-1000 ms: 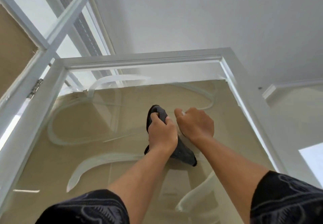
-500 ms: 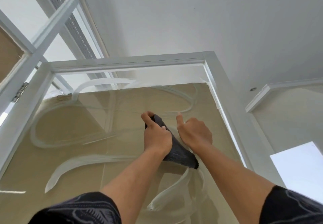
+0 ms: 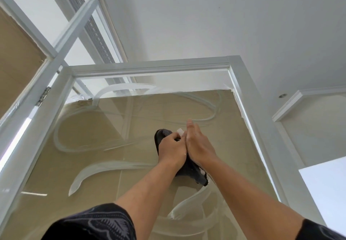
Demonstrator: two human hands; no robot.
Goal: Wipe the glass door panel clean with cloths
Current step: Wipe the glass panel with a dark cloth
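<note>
Two hands meet, touching side by side, on the upper middle of the glass door panel (image 3: 112, 136). We see the left hand (image 3: 171, 151) with its fingers curled round a dark cloth (image 3: 194, 174), holding it against the glass. One end of the cloth pokes out above the knuckles and the other hangs out below both wrists. The right hand (image 3: 201, 146) lies edge-on against the left with one finger straight up on the glass. We cannot tell whether its other fingers grip the cloth. A small white scrap (image 3: 180, 132) shows between the two hands, but we cannot tell what it is. Both arms reach up from dark patterned sleeves (image 3: 93, 223). Looping white streaks (image 3: 104, 166) cross the glass above, left of and below the hands. Brown sheeting (image 3: 168, 107) backs most of the pane. A white door frame (image 3: 149, 67) borders it, with a hinge (image 3: 44, 95) on the left edge. Behind is a white ceiling (image 3: 224, 15).
</note>
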